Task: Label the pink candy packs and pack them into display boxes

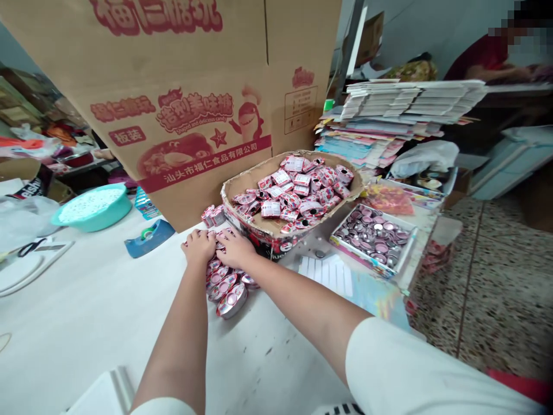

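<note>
Here, both hands on the sachets
Left hand (pixel 199 245) and right hand (pixel 234 248) (fingers curled down) press small shiny pink sachets (pixel 227 288), strewn just near of them.

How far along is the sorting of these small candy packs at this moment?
Done: a short row of candy packs lies lined up on the white table. In hand: the left hand and right hand press on the row's far end. Left: the cardboard tray holds a heap of loose packs.
</note>
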Demonstrator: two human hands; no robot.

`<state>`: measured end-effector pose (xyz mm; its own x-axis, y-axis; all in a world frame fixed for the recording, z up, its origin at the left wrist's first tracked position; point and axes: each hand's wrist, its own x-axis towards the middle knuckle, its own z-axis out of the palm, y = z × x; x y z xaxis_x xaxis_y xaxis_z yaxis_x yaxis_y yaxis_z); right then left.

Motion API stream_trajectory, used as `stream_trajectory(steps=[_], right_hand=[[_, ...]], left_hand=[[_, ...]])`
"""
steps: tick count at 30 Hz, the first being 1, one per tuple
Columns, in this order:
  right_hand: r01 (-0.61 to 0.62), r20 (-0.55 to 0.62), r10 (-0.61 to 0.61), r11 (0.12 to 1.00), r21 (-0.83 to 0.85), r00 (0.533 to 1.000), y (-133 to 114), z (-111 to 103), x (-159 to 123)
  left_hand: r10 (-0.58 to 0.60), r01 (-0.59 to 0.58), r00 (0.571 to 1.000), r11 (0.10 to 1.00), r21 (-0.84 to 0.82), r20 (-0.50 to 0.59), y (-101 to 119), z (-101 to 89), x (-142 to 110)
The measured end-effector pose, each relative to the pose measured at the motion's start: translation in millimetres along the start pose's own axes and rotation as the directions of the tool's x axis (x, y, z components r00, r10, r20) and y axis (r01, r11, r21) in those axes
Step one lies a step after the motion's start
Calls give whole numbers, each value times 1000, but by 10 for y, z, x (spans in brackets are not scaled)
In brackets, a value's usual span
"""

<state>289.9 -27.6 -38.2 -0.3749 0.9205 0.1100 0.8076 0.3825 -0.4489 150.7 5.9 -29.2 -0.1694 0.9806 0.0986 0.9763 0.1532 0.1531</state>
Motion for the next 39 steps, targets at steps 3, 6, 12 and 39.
stream_trajectory(steps=[3,6,12,39], right_hand=[[-1,6,1,1000,2,1000,-19,-22,-169],[2,10,-2,1000,0,1000,-34,-41,-306],[2,22,-2,1000,-13,1000,-62,-87,-545],[136,159,-60,838,-529,986,39,-9,1784]], left_hand=[[-4,4,1000,1000,1,-4,40,-22,-174],[-5,5,1000,1000,0,-1,79,-43,-326],[-19,19,1000,1000,9,17,137,-63,-576],[33,-44,997,989,-144,-73,58,104,-749]])
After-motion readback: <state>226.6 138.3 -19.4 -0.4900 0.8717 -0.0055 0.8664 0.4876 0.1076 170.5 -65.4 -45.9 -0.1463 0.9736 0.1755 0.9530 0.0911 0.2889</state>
